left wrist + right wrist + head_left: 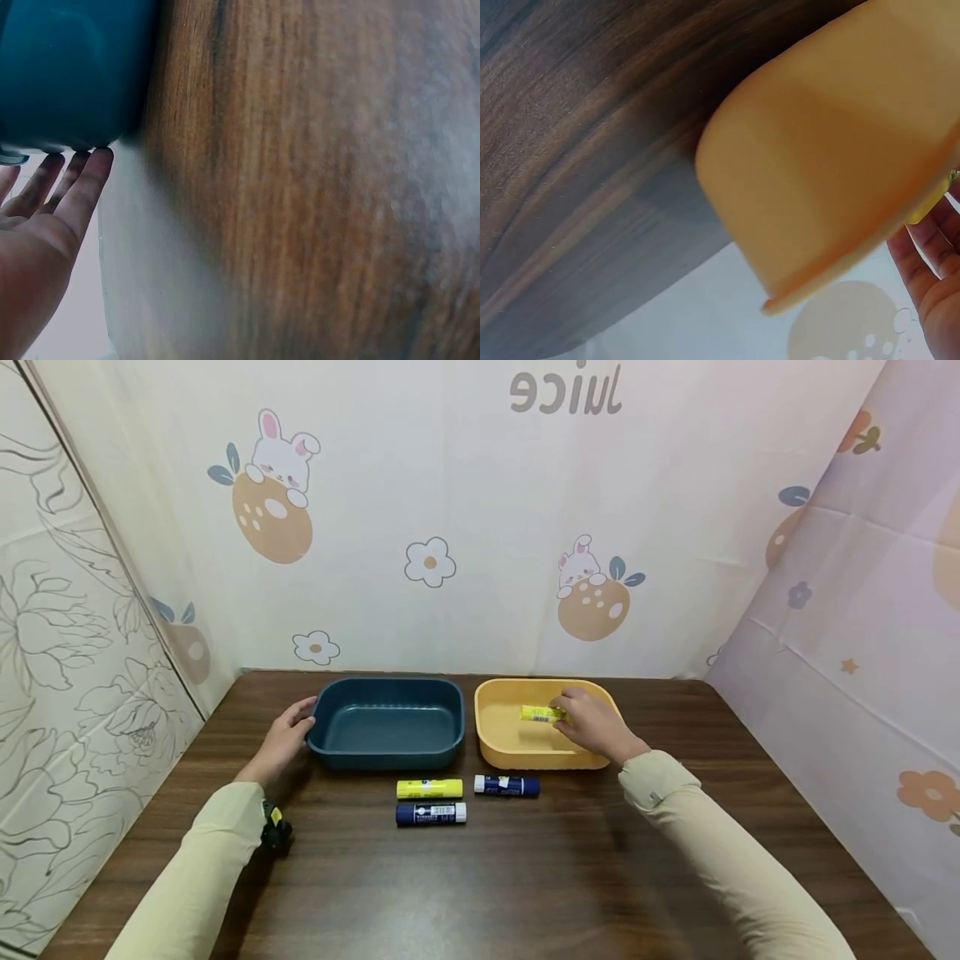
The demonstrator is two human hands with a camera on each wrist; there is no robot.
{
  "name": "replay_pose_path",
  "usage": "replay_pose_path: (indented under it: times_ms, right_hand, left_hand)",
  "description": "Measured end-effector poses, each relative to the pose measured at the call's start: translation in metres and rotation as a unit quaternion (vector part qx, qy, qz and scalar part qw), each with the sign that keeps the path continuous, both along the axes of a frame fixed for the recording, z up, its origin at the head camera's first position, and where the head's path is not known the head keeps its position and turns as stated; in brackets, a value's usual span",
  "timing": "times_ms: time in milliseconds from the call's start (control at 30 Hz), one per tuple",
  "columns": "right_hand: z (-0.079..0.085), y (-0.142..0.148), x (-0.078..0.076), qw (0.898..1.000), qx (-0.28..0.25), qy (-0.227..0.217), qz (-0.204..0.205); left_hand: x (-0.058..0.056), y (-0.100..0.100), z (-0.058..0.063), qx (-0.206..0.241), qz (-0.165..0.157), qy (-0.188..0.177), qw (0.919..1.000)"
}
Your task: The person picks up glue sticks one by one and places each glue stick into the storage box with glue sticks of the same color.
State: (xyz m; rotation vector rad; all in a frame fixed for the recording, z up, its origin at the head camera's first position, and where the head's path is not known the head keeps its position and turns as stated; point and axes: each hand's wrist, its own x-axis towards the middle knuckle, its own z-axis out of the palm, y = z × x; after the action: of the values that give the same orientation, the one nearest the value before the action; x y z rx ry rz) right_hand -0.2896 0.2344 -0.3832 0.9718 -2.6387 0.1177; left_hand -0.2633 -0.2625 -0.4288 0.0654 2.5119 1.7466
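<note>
My right hand (588,720) pinches one end of a yellow glue stick (537,713) inside the outline of the yellow bin (491,743). In the right wrist view the bin's wall (802,165) hides most of that stick. Fingertips of my left hand (287,735) touch the left side of the dark teal bin (386,760), fingers fairly straight, as the left wrist view also shows. Before the bins lie another yellow glue stick (429,789), a dark blue glue stick with a white end (431,814), and a second dark blue one (507,786).
The two bins stand side by side at the back of the brown wooden table (450,893), close to a printed curtain (480,568). A small black device with a yellow mark (277,829) is at the left wrist. Curtains also flank both sides.
</note>
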Motion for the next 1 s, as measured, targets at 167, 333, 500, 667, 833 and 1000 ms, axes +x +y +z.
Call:
replay_pose_path:
  times_ms: [167, 333, 500, 667, 833, 1000]
  right_hand:
    - [-0.005, 0.003, -0.008, 1.000, -0.001, -0.012, -0.015]
    - [-0.012, 0.005, -0.014, 0.999, 0.007, -0.024, -0.034]
    - [-0.019, 0.005, -0.017, 0.996, 0.015, -0.061, -0.059]
    - [-0.024, 0.005, -0.018, 0.992, 0.029, -0.091, -0.082]
    - [-0.026, 0.006, -0.021, 0.989, 0.047, -0.108, -0.086]
    - [-0.026, 0.005, -0.024, 0.987, 0.064, -0.119, -0.089]
  left_hand:
    - [0.003, 0.000, 0.000, 0.001, 0.004, 0.005, 1.0000]
    - [0.004, 0.000, -0.001, 0.002, 0.007, 0.008, 0.9999]
    - [0.003, 0.000, -0.002, 0.004, 0.007, 0.008, 0.9999]
    - [0.003, 0.001, -0.002, 0.008, 0.006, 0.007, 0.9999]
    - [0.003, 0.002, 0.000, 0.007, 0.006, 0.004, 0.9999]
    - [0.004, 0.004, 0.001, 0.008, 0.010, 0.004, 0.9999]
